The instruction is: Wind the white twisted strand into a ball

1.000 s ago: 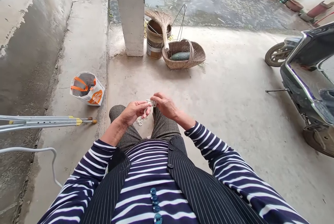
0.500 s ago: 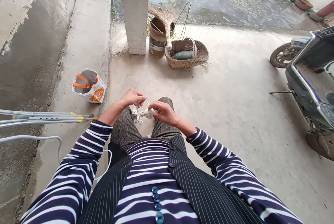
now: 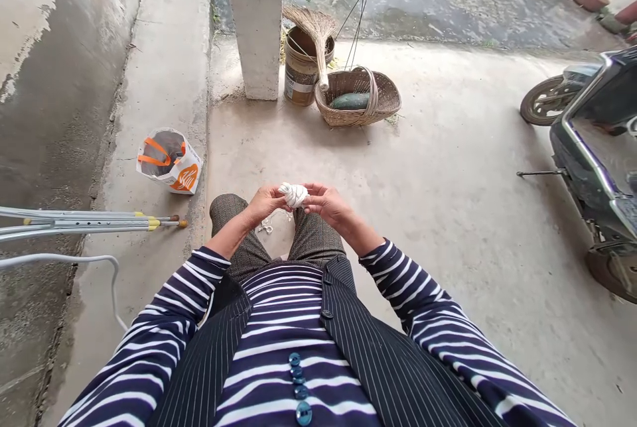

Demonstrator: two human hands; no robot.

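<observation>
A small ball of white cord (image 3: 293,194) sits between my two hands above my knees. My left hand (image 3: 265,203) grips its left side with the fingers curled round it. My right hand (image 3: 329,203) holds its right side between thumb and fingertips. A loose tail of the same cord (image 3: 266,227) hangs down below my left hand, over my grey checked trousers. I am seated, in a striped top and dark vest.
An orange-and-white bag (image 3: 170,160) stands on the concrete to the left, with crutches (image 3: 89,222) and a white hose (image 3: 74,260) nearer. Ahead are a pillar (image 3: 256,22), a bucket with a broom (image 3: 301,62) and a wicker basket (image 3: 359,97). A scooter (image 3: 594,148) is parked right.
My hands were apart half a second ago with cord stretched between them; now they have come together around the wound ball, which is raised and more compact.
</observation>
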